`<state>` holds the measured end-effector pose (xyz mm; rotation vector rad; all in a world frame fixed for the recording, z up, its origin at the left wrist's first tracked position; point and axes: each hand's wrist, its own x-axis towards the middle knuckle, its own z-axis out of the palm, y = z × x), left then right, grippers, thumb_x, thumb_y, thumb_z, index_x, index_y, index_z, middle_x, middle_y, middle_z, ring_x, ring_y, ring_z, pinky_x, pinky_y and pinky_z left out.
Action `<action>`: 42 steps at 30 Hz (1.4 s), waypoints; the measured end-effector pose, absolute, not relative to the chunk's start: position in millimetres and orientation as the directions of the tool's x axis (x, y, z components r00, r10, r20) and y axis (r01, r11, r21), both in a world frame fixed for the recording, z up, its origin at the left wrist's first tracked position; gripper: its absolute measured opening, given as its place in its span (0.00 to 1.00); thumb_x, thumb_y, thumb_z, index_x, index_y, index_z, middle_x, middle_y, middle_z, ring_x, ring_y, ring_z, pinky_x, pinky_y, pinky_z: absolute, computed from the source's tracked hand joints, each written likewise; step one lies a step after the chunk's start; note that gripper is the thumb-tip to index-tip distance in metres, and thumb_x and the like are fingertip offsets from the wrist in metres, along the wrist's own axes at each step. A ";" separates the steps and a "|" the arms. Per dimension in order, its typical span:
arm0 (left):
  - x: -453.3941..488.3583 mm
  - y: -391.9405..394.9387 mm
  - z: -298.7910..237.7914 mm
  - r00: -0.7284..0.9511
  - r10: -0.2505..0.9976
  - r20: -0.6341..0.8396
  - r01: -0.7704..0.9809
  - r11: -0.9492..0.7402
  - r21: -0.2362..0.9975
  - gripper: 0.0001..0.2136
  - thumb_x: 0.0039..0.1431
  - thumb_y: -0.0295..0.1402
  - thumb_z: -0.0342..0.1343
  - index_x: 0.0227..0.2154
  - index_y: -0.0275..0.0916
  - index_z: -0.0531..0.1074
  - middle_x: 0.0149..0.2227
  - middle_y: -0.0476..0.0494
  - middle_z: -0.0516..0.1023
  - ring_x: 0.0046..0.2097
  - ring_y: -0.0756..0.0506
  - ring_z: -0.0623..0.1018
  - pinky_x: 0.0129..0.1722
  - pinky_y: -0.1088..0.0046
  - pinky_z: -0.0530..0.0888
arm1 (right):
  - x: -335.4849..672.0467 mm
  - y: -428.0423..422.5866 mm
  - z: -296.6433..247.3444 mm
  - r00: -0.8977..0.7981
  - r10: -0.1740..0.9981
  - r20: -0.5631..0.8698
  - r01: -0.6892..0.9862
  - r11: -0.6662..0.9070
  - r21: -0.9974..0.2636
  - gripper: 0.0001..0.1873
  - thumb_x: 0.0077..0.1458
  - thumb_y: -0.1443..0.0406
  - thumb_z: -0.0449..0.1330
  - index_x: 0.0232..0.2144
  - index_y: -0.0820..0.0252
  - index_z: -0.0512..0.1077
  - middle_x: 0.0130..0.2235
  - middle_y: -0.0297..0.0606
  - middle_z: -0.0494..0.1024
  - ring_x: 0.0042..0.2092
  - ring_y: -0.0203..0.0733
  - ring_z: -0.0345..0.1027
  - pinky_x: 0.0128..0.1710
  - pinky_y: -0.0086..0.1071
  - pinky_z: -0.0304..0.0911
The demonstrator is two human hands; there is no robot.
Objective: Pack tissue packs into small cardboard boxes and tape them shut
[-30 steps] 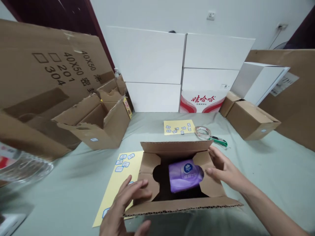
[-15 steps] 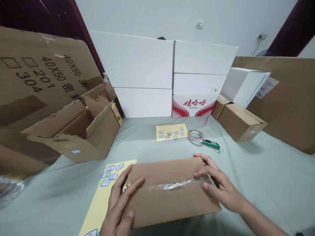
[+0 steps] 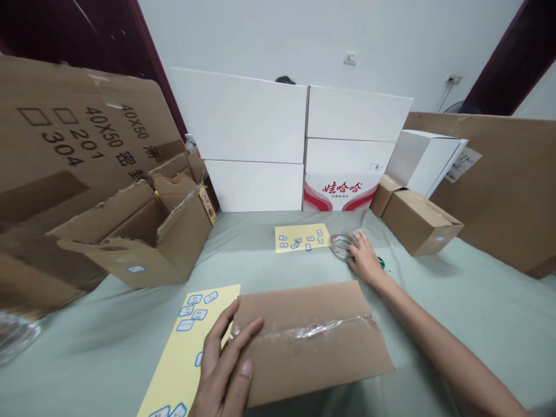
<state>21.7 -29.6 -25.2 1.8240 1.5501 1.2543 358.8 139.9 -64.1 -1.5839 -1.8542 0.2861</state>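
A small cardboard box (image 3: 304,341) lies shut in front of me, old clear tape running along its seam. My left hand (image 3: 226,365) rests flat on the box's left end with the fingers spread. My right hand (image 3: 364,258) is stretched out to the far side and its fingers touch the roll of clear tape (image 3: 341,243), beside a green-handled cutter (image 3: 381,262) that the hand mostly hides. Whether the fingers have closed on the roll I cannot make out.
A yellow sticker sheet (image 3: 186,347) lies left of the box, a second one (image 3: 302,237) beside the tape. An open torn carton (image 3: 143,237) stands left, a closed brown box (image 3: 419,223) right, white boxes (image 3: 278,139) stacked behind. Crumpled clear plastic (image 3: 15,339) sits far left.
The box's flaps were folded down over a purple tissue pack. My right hand then left the box and moved out to the tape roll. My left hand stays on the box.
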 end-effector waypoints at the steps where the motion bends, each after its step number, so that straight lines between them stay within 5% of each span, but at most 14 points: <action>1: 22.2 -29.9 -25.3 -0.039 0.934 0.356 0.552 -0.276 0.787 0.17 0.62 0.33 0.50 0.52 0.51 0.74 0.66 0.49 0.58 0.67 0.33 0.59 0.64 0.46 0.61 | 357.2 141.0 -61.4 -0.041 0.936 0.351 0.781 0.249 -0.573 0.06 0.50 0.69 0.60 0.33 0.62 0.74 0.61 0.55 0.64 0.69 0.61 0.39 0.66 0.56 0.38; 4: 21.3 -27.6 -20.9 -0.020 0.933 0.360 0.611 -0.274 0.743 0.17 0.64 0.32 0.46 0.52 0.50 0.74 0.67 0.47 0.57 0.67 0.33 0.59 0.63 0.44 0.62 | 357.1 133.1 -36.6 -0.045 0.932 0.359 0.734 0.275 -0.621 0.08 0.56 0.63 0.57 0.35 0.61 0.74 0.55 0.53 0.71 0.67 0.60 0.48 0.65 0.57 0.43; 8: 11.6 -13.2 -6.1 0.188 0.854 0.485 0.679 -0.470 0.565 0.24 0.60 0.29 0.48 0.59 0.53 0.66 0.69 0.46 0.52 0.70 0.32 0.51 0.64 0.38 0.54 | 358.8 93.9 19.4 -0.103 0.946 0.307 0.632 0.300 -0.714 0.19 0.62 0.52 0.53 0.39 0.60 0.75 0.41 0.45 0.79 0.47 0.50 0.72 0.48 0.44 0.67; 13: 5.4 6.1 7.8 0.559 0.733 0.388 0.576 -0.680 0.453 0.31 0.52 0.24 0.46 0.59 0.56 0.65 0.64 0.50 0.66 0.68 0.36 0.60 0.66 0.38 0.47 | 341.2 33.6 76.0 -0.099 0.934 0.344 0.437 0.351 -0.828 0.19 0.59 0.50 0.58 0.36 0.59 0.76 0.32 0.39 0.79 0.32 0.40 0.72 0.29 0.30 0.68; 19: 32.7 -4.4 32.0 0.565 0.772 0.292 0.688 -0.636 0.350 0.24 0.54 0.27 0.49 0.55 0.40 0.70 0.60 0.37 0.72 0.64 0.33 0.67 0.65 0.34 0.42 | 291.7 3.0 104.4 -0.381 0.871 0.310 0.442 0.466 -0.766 0.06 0.57 0.61 0.61 0.32 0.58 0.75 0.29 0.34 0.77 0.29 0.36 0.69 0.27 0.27 0.63; 24: 56.8 -12.9 49.1 0.496 0.778 0.386 0.544 -0.625 0.560 0.34 0.52 0.27 0.51 0.64 0.34 0.55 0.65 0.31 0.63 0.65 0.34 0.64 0.63 0.48 0.63 | 246.5 -3.5 102.8 -0.528 0.808 0.261 0.491 0.541 -0.682 0.01 0.53 0.69 0.61 0.31 0.59 0.72 0.28 0.30 0.74 0.29 0.33 0.66 0.29 0.26 0.59; 27: 59.0 -13.8 51.2 0.471 0.822 0.320 0.360 -0.510 0.781 0.22 0.56 0.29 0.49 0.55 0.38 0.65 0.57 0.35 0.72 0.57 0.38 0.73 0.56 0.57 0.71 | 236.2 -4.9 97.9 -0.533 0.804 0.266 0.488 0.548 -0.679 0.02 0.54 0.68 0.61 0.32 0.59 0.72 0.31 0.32 0.76 0.32 0.35 0.68 0.31 0.28 0.59; 32: 52.0 -16.4 47.3 0.386 0.908 0.161 0.375 -0.314 0.872 0.10 0.66 0.37 0.44 0.39 0.39 0.67 0.37 0.41 0.78 0.38 0.43 0.77 0.38 0.67 0.73 | 253.6 -2.4 83.7 -0.469 0.848 0.247 0.431 0.464 -0.774 0.26 0.54 0.63 0.63 0.54 0.54 0.64 0.41 0.36 0.75 0.39 0.40 0.71 0.39 0.32 0.64; 36: 47.0 -18.7 42.2 0.383 0.915 0.123 0.354 -0.268 0.896 0.09 0.66 0.39 0.46 0.34 0.41 0.64 0.28 0.48 0.71 0.30 0.47 0.71 0.30 0.73 0.69 | 278.1 -1.2 62.5 -0.547 0.799 0.250 0.329 0.481 -0.813 0.11 0.54 0.58 0.65 0.37 0.56 0.72 0.41 0.39 0.74 0.43 0.44 0.69 0.42 0.33 0.65; 38: 45.8 -17.9 41.0 0.395 0.910 0.121 0.283 -0.246 0.927 0.07 0.65 0.38 0.46 0.35 0.41 0.64 0.30 0.47 0.71 0.32 0.47 0.72 0.33 0.72 0.70 | 285.5 -3.0 53.7 -0.563 0.780 0.273 0.313 0.507 -0.803 0.10 0.55 0.58 0.64 0.33 0.57 0.72 0.41 0.40 0.74 0.44 0.44 0.70 0.43 0.34 0.66; 42: 44.6 -15.6 43.1 0.418 0.903 0.099 0.141 -0.172 0.975 0.06 0.62 0.35 0.49 0.39 0.41 0.67 0.42 0.41 0.75 0.45 0.42 0.75 0.48 0.64 0.71 | 288.7 -10.4 48.5 -0.580 0.757 0.301 0.329 0.556 -0.764 0.08 0.62 0.61 0.57 0.42 0.56 0.72 0.42 0.42 0.77 0.44 0.45 0.72 0.44 0.35 0.67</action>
